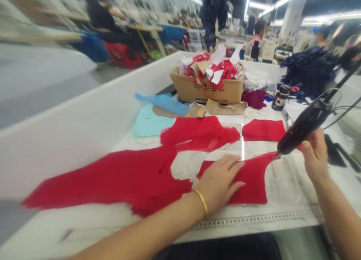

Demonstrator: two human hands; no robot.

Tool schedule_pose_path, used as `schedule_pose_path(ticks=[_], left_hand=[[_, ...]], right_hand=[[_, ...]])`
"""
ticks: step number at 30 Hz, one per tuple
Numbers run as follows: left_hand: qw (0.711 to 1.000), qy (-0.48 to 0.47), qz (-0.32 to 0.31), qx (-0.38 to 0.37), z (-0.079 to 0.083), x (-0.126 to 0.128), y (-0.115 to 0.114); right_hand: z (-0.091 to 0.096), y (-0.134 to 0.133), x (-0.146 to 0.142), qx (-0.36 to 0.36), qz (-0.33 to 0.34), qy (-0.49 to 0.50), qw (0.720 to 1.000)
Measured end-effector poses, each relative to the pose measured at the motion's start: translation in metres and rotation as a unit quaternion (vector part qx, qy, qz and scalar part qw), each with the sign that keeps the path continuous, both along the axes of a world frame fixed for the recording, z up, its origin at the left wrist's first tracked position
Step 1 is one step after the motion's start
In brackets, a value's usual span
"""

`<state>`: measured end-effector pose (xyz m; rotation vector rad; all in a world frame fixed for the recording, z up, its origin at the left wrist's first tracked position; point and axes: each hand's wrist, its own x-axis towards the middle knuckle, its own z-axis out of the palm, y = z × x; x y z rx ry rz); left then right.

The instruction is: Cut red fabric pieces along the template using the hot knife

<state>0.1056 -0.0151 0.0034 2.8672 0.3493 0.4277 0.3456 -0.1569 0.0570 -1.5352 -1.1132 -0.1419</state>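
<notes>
My left hand (218, 184) lies flat on a red fabric piece (249, 184), pressing it onto white lace (286, 184), and a yellow bangle circles the wrist. My right hand (316, 154) grips a black corded hot-cutting tool (306, 128), with its pointed metal tip at the red piece's upper edge. Left of my left hand spreads a larger, ragged red fabric piece (107, 181). Further back lie two more red pieces (199, 134) (263, 130).
A cardboard box (207, 90) holds red and white scraps. Behind the lace are blue fabric (163, 104), brown paper patterns (225, 108), a dark bottle (280, 97) and a dark fabric pile (308, 73). A white wall (84, 94) runs along the left; a metal ruler (259, 219) lines the front edge. Co-workers sit beyond.
</notes>
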Motion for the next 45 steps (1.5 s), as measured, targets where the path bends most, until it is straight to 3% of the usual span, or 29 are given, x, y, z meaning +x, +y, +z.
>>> schedule_pose_path(ticks=[3,6,9,20,26,45], left_hand=[[0.994,0.043,-0.097,0.0,-0.006,0.034,-0.026],[0.989,0.092,-0.112,-0.007,-0.007,0.067,-0.039],[0.987,0.123,-0.107,-0.018,-0.008,0.083,-0.041],[0.983,0.091,-0.161,0.01,-0.027,0.078,-0.042],[0.985,0.059,-0.16,0.029,-0.029,0.079,-0.04],[0.987,0.025,-0.152,0.043,-0.03,0.077,-0.043]], right_hand=[[0.012,0.014,-0.013,0.017,-0.023,0.052,0.998],[0.015,0.024,-0.015,0.025,-0.071,0.087,0.993],[0.013,0.028,-0.008,0.024,-0.095,0.09,0.991],[-0.006,0.032,0.005,0.091,-0.13,0.079,0.984],[-0.008,0.036,0.005,0.169,-0.077,0.102,0.977],[-0.013,0.04,0.006,0.177,-0.084,0.113,0.974]])
